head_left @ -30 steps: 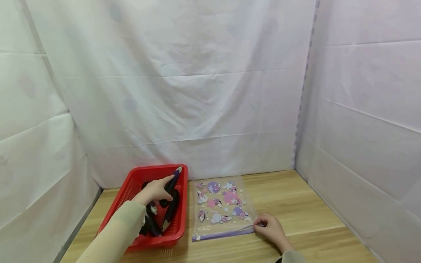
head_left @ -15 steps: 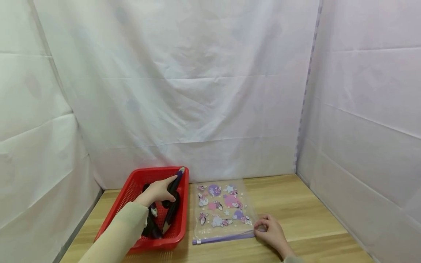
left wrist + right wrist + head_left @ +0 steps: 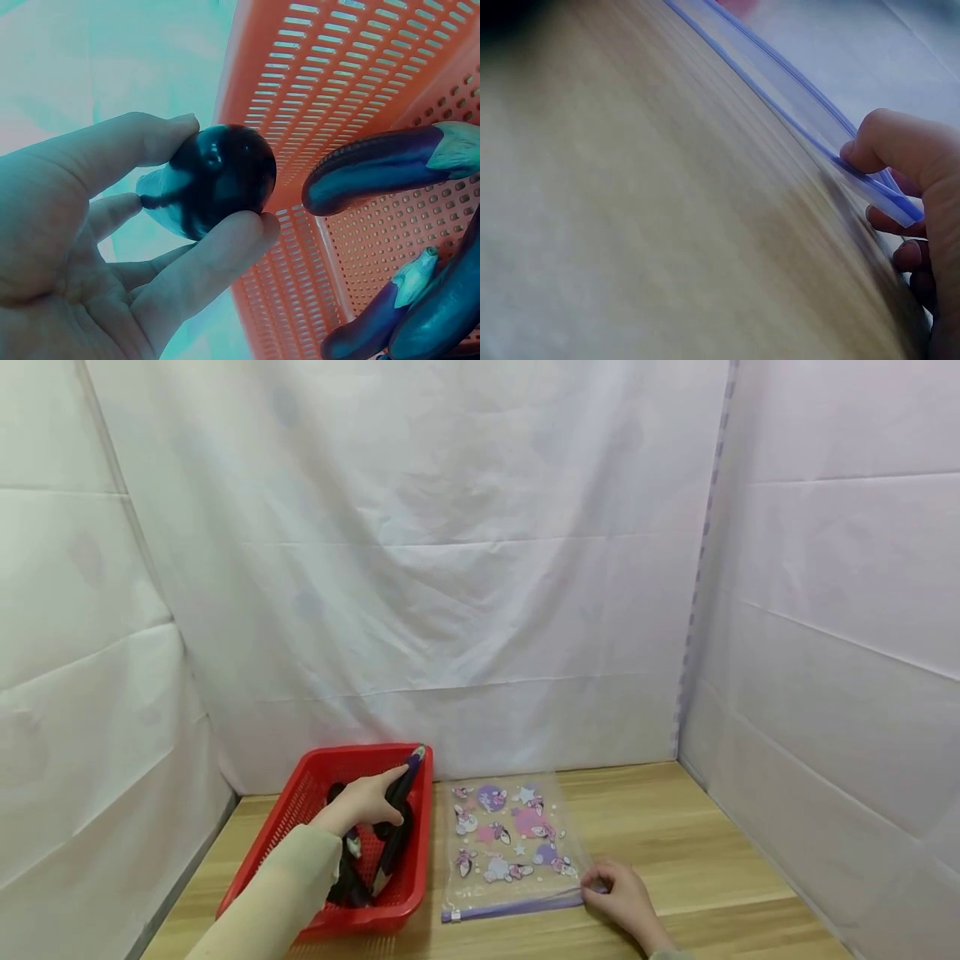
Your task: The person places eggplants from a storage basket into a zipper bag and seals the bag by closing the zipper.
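Note:
My left hand grips a dark purple eggplant at the right side of a red perforated plastic basket. In the left wrist view, thumb and fingers wrap around the eggplant, whose rounded end faces the camera. Several more eggplants lie in the basket. A clear zipper bag printed with pink and purple cartoon figures lies flat to the right of the basket. At its near right corner my right hand pinches the purple zip edge; the two zip strips stand apart there.
The bag's slider sits at the left end of the zip. Beneath everything is a wood-grain table. White cloth hangs behind and along both sides, close to the basket's back edge.
The whole head view has shifted slightly downward. My left hand keeps its grip on the eggplant at nearly the same spot, and my right hand still pinches the bag's corner.

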Motion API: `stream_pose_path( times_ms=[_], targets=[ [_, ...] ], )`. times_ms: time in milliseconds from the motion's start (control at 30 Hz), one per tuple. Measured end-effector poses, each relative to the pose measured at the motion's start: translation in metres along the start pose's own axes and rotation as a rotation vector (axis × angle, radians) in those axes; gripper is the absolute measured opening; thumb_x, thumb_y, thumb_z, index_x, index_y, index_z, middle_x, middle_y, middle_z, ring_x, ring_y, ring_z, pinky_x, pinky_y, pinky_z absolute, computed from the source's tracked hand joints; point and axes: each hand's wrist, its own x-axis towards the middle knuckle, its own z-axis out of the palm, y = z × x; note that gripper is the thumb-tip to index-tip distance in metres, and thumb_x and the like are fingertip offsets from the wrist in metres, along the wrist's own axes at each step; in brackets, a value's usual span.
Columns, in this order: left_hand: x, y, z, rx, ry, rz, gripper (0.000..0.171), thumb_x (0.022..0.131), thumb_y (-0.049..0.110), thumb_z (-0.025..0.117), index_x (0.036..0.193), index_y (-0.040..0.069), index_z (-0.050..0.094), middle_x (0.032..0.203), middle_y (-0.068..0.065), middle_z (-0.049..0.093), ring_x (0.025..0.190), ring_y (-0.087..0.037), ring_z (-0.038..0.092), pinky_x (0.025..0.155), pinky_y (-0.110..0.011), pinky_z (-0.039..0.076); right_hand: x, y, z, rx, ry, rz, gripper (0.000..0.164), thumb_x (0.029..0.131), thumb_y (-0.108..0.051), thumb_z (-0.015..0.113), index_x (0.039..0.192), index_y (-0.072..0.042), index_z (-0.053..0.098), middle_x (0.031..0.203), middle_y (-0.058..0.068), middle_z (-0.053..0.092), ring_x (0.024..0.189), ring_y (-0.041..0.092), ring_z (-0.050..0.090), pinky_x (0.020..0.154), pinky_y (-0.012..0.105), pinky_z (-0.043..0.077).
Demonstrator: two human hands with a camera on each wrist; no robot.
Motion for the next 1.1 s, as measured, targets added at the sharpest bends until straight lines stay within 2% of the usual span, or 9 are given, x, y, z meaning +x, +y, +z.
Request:
stream_pose_path(
  times_ms=[200, 367, 533, 667, 867, 1000, 1100],
  targets=[
    [-0.007, -0.001, 0.007, -0.022, -0.004, -0.008, 0.086, 0.076, 0.010, 0.079, 0.151, 0.017, 0.036, 0.109, -0.016, 0.060, 0.056, -0.021, 0.058, 0.049, -0.034, 0.049, -0.004, 0.002, -0.001, -0.005, -0.003, -0.051, 0.025, 0.063, -0.008, 0.082, 0.068, -0.027, 0.067, 0.079, -0.016, 0.060, 0.075, 0.003, 0.052, 0.068, 0.028, 0.043],
    [-0.010, 0.002, 0.007, -0.031, -0.003, -0.017, 0.086, 0.077, 0.010, 0.078, 0.151, 0.017, 0.036, 0.116, -0.018, 0.059, 0.057, -0.021, 0.058, 0.048, -0.034, 0.049, -0.002, 0.002, -0.002, 0.005, -0.042, -0.016, 0.023, 0.064, -0.010, 0.083, 0.068, -0.027, 0.068, 0.078, -0.017, 0.059, 0.074, 0.003, 0.052, 0.068, 0.027, 0.042],
    [-0.008, 0.006, 0.009, -0.046, -0.004, -0.022, 0.086, 0.077, 0.010, 0.078, 0.151, 0.018, 0.035, 0.120, -0.018, 0.058, 0.059, -0.020, 0.058, 0.050, -0.035, 0.051, -0.001, 0.005, -0.003, 0.011, -0.056, 0.006, 0.020, 0.066, -0.012, 0.083, 0.068, -0.027, 0.068, 0.078, -0.017, 0.060, 0.075, 0.004, 0.052, 0.069, 0.028, 0.042],
    [-0.003, 0.011, 0.011, -0.078, -0.011, -0.022, 0.086, 0.078, 0.010, 0.078, 0.151, 0.019, 0.035, 0.123, -0.019, 0.056, 0.062, -0.020, 0.060, 0.052, -0.036, 0.053, -0.003, 0.010, -0.003, -0.012, -0.040, 0.005, 0.025, 0.065, -0.013, 0.084, 0.067, -0.031, 0.067, 0.077, -0.019, 0.058, 0.075, 0.003, 0.051, 0.070, 0.029, 0.042],
    [0.003, 0.021, 0.005, -0.065, -0.009, -0.031, 0.086, 0.078, 0.011, 0.078, 0.151, 0.020, 0.035, 0.125, -0.019, 0.055, 0.068, -0.022, 0.059, 0.053, -0.036, 0.054, -0.003, 0.010, -0.002, 0.011, -0.012, 0.009, 0.029, 0.064, -0.009, 0.084, 0.067, -0.032, 0.067, 0.073, -0.020, 0.057, 0.071, 0.002, 0.049, 0.067, 0.028, 0.040],
    [0.005, 0.023, 0.004, -0.067, -0.010, -0.041, 0.086, 0.078, 0.012, 0.079, 0.151, 0.021, 0.036, 0.129, -0.018, 0.054, 0.074, -0.023, 0.059, 0.059, -0.039, 0.056, 0.001, 0.008, -0.001, 0.039, -0.005, -0.002, 0.031, 0.063, -0.007, 0.084, 0.067, -0.032, 0.067, 0.072, -0.020, 0.057, 0.070, 0.003, 0.050, 0.066, 0.027, 0.041],
    [0.003, 0.020, 0.005, -0.073, -0.010, -0.040, 0.086, 0.078, 0.012, 0.079, 0.152, 0.020, 0.035, 0.129, -0.019, 0.053, 0.072, -0.023, 0.059, 0.058, -0.039, 0.055, 0.002, 0.009, -0.001, 0.036, -0.015, -0.007, 0.029, 0.063, -0.008, 0.084, 0.066, -0.032, 0.067, 0.073, -0.020, 0.057, 0.071, 0.003, 0.050, 0.067, 0.028, 0.041]
  ],
)
